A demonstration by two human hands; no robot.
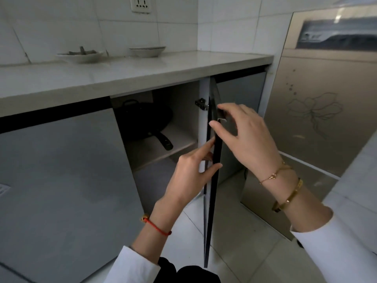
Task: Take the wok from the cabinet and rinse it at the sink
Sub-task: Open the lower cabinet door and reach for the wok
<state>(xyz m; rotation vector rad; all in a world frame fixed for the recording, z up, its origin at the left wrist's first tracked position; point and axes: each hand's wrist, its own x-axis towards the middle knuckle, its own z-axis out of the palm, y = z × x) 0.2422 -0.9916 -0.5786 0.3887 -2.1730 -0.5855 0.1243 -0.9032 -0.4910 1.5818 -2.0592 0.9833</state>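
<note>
A black wok (145, 119) lies on the shelf inside the open cabinet, its long handle (164, 140) pointing out toward me. The cabinet door (211, 211) stands swung out, edge-on to me. My left hand (189, 176) pinches the door's edge halfway up, fingers on the inner side and thumb on the front. Higher up, my right hand (244, 135) grips the same edge by the small metal handle (222, 119). Neither hand touches the wok. No sink is in view.
A pale countertop (122, 72) runs above the cabinet with two shallow dishes (80, 55) (147, 50) at the back. A closed grey door (61, 170) is on the left. A tall gold appliance (318, 111) stands at the right. White floor tiles (234, 242) lie below.
</note>
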